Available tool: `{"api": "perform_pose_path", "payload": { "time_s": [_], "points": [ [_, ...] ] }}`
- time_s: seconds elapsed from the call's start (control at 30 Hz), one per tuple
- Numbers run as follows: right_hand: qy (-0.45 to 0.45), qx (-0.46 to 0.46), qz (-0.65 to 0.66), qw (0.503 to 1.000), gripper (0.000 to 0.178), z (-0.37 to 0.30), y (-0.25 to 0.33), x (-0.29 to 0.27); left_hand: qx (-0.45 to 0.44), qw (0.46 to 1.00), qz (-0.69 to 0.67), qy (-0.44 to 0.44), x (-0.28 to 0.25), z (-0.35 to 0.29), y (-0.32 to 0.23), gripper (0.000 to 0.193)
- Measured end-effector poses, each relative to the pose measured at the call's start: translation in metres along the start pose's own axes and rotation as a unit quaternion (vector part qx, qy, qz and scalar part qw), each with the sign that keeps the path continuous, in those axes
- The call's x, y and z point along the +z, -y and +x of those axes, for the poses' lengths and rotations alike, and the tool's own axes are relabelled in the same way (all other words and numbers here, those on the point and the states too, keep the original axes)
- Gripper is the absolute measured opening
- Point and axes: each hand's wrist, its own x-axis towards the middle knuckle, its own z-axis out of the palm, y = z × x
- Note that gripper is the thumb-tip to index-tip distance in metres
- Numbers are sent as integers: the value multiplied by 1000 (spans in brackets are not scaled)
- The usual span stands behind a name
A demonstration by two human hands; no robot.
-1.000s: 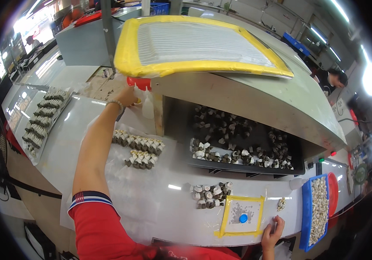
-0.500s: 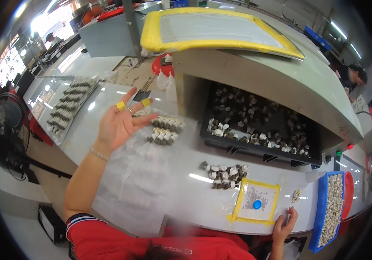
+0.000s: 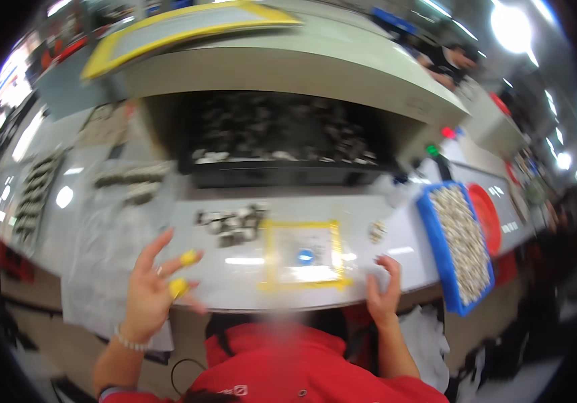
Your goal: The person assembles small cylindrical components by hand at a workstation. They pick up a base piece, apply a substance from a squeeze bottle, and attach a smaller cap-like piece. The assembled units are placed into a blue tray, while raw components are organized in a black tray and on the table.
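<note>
Far left, rows of small dark-and-pale parts (image 3: 36, 195) lie on the table (image 3: 218, 289), blurry. Next, a clear plastic sheet (image 3: 90, 262) with shorter rows (image 3: 142, 185) on its back end. Your left hand (image 3: 151, 289) is over the front of the sheet's right side, fingers spread wide, nothing seen in it; yellow tape (image 3: 190, 257) wraps two fingers, a beaded bracelet (image 3: 132, 341) circles the wrist. Behind, a big metal box (image 3: 288, 70) stands over a black tray (image 3: 288, 176) full of parts. In front of the tray sits a loose cluster of black-and-white parts (image 3: 235, 225), right of and beyond your left hand, untouched. Just right of the cluster, a yellow-taped square (image 3: 268, 258) has a blue cap (image 3: 304, 256) on it. Then a little pile of pale pieces (image 3: 377, 232), just beyond your right hand (image 3: 386, 289). That hand is at the table's near edge, thumb and forefinger well apart, nothing seen between them; can't tell if it touches the table. Far right, a blue basket (image 3: 441, 248) full of pale pieces, a red basin (image 3: 492, 221) beside it.
</note>
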Motion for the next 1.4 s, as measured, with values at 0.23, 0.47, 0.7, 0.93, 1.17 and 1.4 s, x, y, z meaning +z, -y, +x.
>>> {"api": "perform_pose_path", "payload": {
  "time_s": [0.23,0.47,0.7,0.93,1.17,1.4],
  "points": [
    [-36,78,1,996,16,33,-41,-27,113,986,22,-121,48,-6,83,64],
    [101,123,-1,987,17,70,-51,-26,236,902,339,-128,63,26,108,37],
    [128,62,-92,986,22,66,-47,-4,197,826,483,-213,43,41,90,39],
    [81,151,-90,981,25,69,-38,3,145,788,562,-204,35,59,93,38],
    [122,95,-126,980,23,68,-45,3,141,743,641,-132,27,78,105,34],
    [102,-44,-95,989,22,59,-48,13,128,755,637,-84,21,71,97,42]
  ]
}}
